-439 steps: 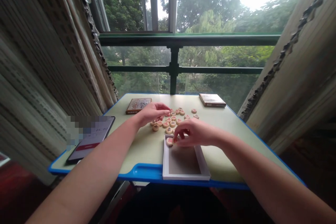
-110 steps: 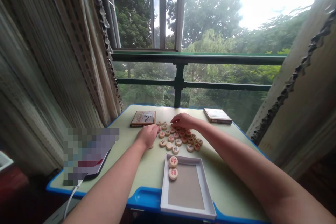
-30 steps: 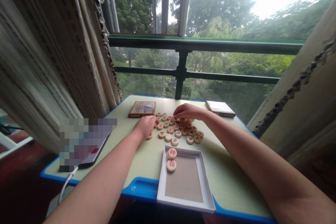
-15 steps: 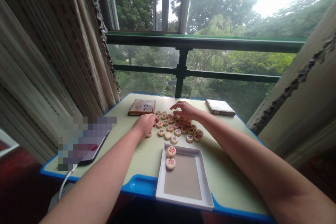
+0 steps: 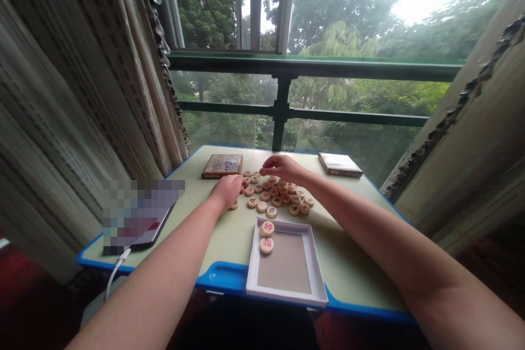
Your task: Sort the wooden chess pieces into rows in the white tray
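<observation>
Several round wooden chess pieces [image 5: 279,199] with red and dark characters lie scattered in the middle of the pale green table [image 5: 353,262]. My right hand [image 5: 281,167] hovers over the far side of the pile, fingers pinched on one piece [image 5: 262,171]. At the pile's left edge rests my left hand [image 5: 227,190], fingers curled and touching pieces. A shallow white box tray [image 5: 287,298] sits at the near edge. Two red-marked pieces [image 5: 267,236] lie in its far left corner.
A patterned box lid [image 5: 222,165] lies at the back left and a flat box [image 5: 339,164] at the back right. A phone [image 5: 141,229] with a white cable lies at the left edge. Curtains flank the table; a railed window stands behind it.
My right hand has lifted from the pile with a piece pinched in its fingers. My left hand has stayed at the pile's left edge. The view has shifted slightly.
</observation>
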The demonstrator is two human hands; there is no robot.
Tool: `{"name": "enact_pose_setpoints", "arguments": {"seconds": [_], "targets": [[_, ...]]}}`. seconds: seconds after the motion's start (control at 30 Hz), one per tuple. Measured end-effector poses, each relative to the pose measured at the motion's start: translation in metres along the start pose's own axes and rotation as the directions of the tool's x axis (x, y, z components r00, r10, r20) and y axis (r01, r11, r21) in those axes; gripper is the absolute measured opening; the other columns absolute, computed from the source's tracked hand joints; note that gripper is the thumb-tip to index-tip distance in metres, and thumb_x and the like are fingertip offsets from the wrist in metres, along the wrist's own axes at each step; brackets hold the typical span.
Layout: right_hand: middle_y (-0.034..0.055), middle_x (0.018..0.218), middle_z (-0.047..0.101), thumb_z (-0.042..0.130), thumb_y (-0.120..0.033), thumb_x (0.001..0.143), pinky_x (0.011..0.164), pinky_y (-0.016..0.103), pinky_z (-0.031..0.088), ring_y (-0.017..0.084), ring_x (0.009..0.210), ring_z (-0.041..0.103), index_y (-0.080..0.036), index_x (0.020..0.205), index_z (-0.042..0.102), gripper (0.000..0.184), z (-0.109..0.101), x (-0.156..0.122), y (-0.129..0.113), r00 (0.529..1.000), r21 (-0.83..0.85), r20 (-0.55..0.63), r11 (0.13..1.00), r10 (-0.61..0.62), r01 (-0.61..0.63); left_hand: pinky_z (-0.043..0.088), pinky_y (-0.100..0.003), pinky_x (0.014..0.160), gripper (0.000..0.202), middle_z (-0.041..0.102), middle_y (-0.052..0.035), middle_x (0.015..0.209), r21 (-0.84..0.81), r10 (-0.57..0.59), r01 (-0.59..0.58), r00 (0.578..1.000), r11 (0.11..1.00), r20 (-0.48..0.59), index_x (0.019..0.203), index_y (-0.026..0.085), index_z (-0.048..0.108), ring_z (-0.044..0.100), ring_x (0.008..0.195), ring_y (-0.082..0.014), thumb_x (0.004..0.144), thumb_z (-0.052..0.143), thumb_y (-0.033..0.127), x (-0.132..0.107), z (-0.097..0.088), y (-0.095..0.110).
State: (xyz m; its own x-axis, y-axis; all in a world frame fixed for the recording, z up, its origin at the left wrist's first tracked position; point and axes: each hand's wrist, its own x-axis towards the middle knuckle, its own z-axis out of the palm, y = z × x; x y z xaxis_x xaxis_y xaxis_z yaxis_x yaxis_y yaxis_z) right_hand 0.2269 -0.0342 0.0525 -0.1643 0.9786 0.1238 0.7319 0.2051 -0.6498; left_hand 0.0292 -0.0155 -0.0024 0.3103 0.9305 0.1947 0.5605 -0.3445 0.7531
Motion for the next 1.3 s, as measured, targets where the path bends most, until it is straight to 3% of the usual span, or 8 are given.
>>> {"name": "enact_pose_setpoints", "arguments": {"seconds": [0.1, 0.17, 0.27, 0.37, 0.47, 0.7, 1.13, 1.3], "targets": [[0.0024, 0.087, 0.070, 0.065, -0.034, 0.074, 0.053, 0.021, 0.041, 0.012, 0.068, 0.060, -0.021, 0.101, 0.064, 0.030, -0.016, -0.022, -0.017, 0.993, -0.018, 0.115, 1.000, -0.021, 0.023, 0.044, -0.029, 0.068, 0.035, 0.062, -0.0035, 0.064, -0.020, 0.000, 0.000, 1.000, 1.000, -0.004, 0.069, 0.017, 0.064, 0.056, 0.069, -0.0173, 0.075, 0.032, 0.029, 0.001, 0.001, -0.002], [0.0017, 0.083, 0.070, 0.067, -0.032, 0.071, 0.056, 0.022, 0.041, 0.013, 0.068, 0.060, -0.020, 0.088, 0.069, 0.020, -0.025, -0.043, -0.025, 0.973, -0.145, 0.217, 0.983, -0.077, 0.110, 0.044, -0.029, 0.067, 0.035, 0.062, -0.0034, 0.064, -0.022, 0.003, -0.003, 1.000, 1.000, -0.008, 0.069, 0.017, 0.064, 0.056, 0.069, -0.0171, 0.075, 0.032, 0.029, 0.001, 0.001, -0.003], [0.0022, 0.082, 0.070, 0.063, -0.027, 0.073, 0.059, 0.023, 0.042, 0.014, 0.069, 0.060, -0.020, 0.083, 0.070, 0.014, -0.029, -0.075, -0.022, 0.985, -0.218, 0.164, 0.972, -0.053, 0.088, 0.044, -0.029, 0.067, 0.035, 0.062, -0.0036, 0.065, -0.003, -0.001, 0.001, 1.000, 1.000, -0.006, 0.070, 0.017, 0.064, 0.056, 0.070, -0.0176, 0.075, 0.032, 0.029, 0.002, 0.002, -0.003], [0.0040, 0.086, 0.070, 0.056, -0.023, 0.075, 0.060, 0.024, 0.043, 0.014, 0.070, 0.061, -0.017, 0.084, 0.069, 0.017, -0.029, -0.099, -0.008, 0.998, -0.143, 0.066, 0.989, -0.018, 0.028, 0.044, -0.030, 0.068, 0.035, 0.062, -0.0039, 0.066, 0.032, 0.015, -0.015, 1.000, 0.999, 0.013, 0.069, 0.017, 0.065, 0.056, 0.071, -0.0184, 0.075, 0.032, 0.029, 0.001, 0.001, -0.002], [0.0047, 0.086, 0.070, 0.057, -0.025, 0.075, 0.064, 0.025, 0.045, 0.015, 0.074, 0.062, -0.016, 0.085, 0.068, 0.018, -0.033, -0.112, 0.004, 0.994, -0.047, 0.102, 0.998, -0.031, 0.036, 0.043, -0.031, 0.069, 0.036, 0.063, -0.0040, 0.067, 0.036, 0.022, -0.022, 1.000, 0.999, 0.022, 0.071, 0.017, 0.066, 0.057, 0.073, -0.0189, 0.075, 0.032, 0.029, -0.001, -0.001, -0.001], [0.0023, 0.079, 0.069, 0.061, -0.025, 0.072, 0.064, 0.024, 0.042, 0.015, 0.072, 0.060, -0.017, 0.081, 0.068, 0.014, -0.044, -0.117, 0.010, 0.966, -0.146, 0.258, 0.989, 0.030, 0.008, 0.044, -0.030, 0.065, 0.037, 0.063, -0.0036, 0.066, 0.005, 0.015, -0.015, 1.000, 1.000, 0.012, 0.073, 0.017, 0.067, 0.056, 0.070, -0.0179, 0.076, 0.031, 0.028, -0.004, -0.003, -0.002], [0.0008, 0.084, 0.067, 0.066, -0.029, 0.066, 0.058, 0.020, 0.037, 0.012, 0.067, 0.055, -0.021, 0.099, 0.068, 0.034, -0.052, -0.122, 0.008, 0.920, -0.305, 0.378, 0.952, 0.109, 0.013, 0.041, -0.028, 0.056, 0.037, 0.058, -0.0028, 0.060, -0.116, -0.034, 0.031, 0.999, 0.993, -0.022, 0.069, 0.016, 0.066, 0.052, 0.063, -0.0162, 0.071, 0.033, 0.032, -0.004, 0.000, -0.005], [0.0007, 0.084, 0.065, 0.067, -0.030, 0.064, 0.054, 0.019, 0.035, 0.011, 0.065, 0.053, -0.020, 0.101, 0.066, 0.039, -0.049, -0.122, 0.007, 0.923, -0.392, 0.353, 0.920, 0.156, -0.005, 0.040, -0.027, 0.054, 0.036, 0.058, -0.0024, 0.061, -0.106, -0.043, 0.041, 0.999, 0.994, -0.022, 0.070, 0.016, 0.066, 0.052, 0.062, -0.0161, 0.071, 0.034, 0.032, -0.005, 0.000, -0.004]]}}
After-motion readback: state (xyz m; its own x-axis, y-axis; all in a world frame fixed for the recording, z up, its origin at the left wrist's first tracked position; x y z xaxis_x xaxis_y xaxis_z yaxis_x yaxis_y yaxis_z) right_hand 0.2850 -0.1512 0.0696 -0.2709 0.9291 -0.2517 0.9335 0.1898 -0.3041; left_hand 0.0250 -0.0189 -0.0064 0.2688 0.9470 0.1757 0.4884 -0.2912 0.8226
